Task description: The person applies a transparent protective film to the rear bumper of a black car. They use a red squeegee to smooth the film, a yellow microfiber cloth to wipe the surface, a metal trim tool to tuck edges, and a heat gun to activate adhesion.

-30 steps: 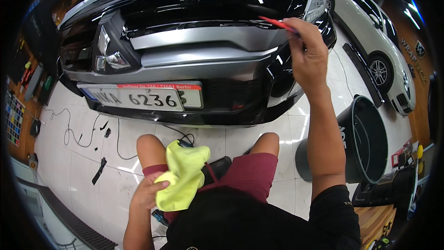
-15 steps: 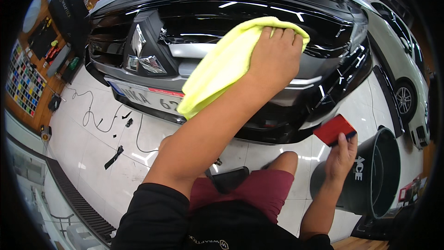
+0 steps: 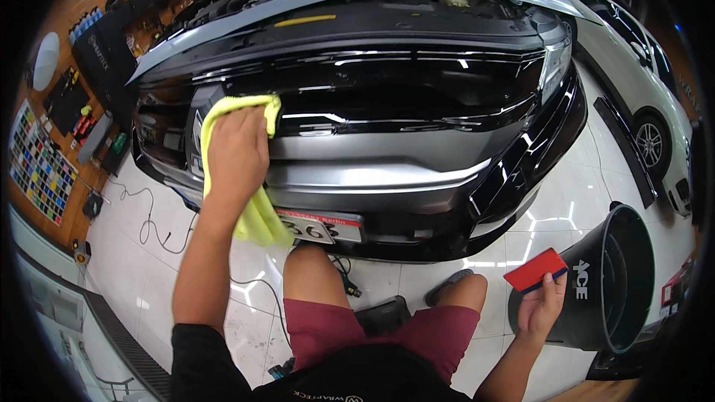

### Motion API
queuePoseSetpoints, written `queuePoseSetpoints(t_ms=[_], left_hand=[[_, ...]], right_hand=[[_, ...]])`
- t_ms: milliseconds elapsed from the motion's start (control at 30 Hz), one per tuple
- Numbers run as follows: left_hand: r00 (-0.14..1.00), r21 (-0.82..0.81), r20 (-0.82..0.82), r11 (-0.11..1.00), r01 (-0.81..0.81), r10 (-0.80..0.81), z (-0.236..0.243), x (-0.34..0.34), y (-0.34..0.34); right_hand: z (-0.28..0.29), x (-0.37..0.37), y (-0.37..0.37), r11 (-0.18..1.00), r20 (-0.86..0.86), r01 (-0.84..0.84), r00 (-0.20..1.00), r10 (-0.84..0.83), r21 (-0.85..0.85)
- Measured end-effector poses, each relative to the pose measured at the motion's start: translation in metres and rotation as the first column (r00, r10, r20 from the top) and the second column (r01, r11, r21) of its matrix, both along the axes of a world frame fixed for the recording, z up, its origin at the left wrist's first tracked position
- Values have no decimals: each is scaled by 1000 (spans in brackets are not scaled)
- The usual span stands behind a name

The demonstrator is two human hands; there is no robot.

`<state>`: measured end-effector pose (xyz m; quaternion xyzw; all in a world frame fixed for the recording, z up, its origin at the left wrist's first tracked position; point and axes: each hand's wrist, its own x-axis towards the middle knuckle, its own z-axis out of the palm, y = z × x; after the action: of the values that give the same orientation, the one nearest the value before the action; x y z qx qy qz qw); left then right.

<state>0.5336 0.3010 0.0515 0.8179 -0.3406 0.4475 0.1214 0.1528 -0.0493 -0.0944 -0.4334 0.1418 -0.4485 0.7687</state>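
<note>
My left hand point(image 3: 240, 152) is closed over a bright yellow microfibre cloth point(image 3: 262, 222). It presses the cloth against the left part of a black and grey car front point(image 3: 387, 152), where the cloth and hand cover most of the badge. The cloth's lower end hangs over part of the number plate point(image 3: 346, 229). Low on the right, away from the bodywork, my right hand point(image 3: 545, 307) grips a flat red squeegee point(image 3: 535, 269) with a dark blue edge between thumb and fingers.
A dark green bin point(image 3: 588, 320) stands beside my right hand. Between my legs is a low black seat point(image 3: 381, 316). Cables point(image 3: 257, 283) run over the tiled floor. A white car point(image 3: 622, 52) is parked at right, with a colour swatch board point(image 3: 43, 167) at left.
My left hand has moved left with the cloth, from the grille's right part to the badge. My right hand is lower, still holding the squeegee. The view has shifted, showing more engine bay.
</note>
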Motion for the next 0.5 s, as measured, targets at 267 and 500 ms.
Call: queuePoseSetpoints(t_ms=[267,500], left_hand=[[970,-90,9,966,242,-243,-13,-57,-176],[962,-159,-91,958,240,-256,-16,-34,-107]], right_hand=[[20,34,-31,968,112,-239,967,229,81],[56,72,-10,972,169,-235,957,236,-31]])
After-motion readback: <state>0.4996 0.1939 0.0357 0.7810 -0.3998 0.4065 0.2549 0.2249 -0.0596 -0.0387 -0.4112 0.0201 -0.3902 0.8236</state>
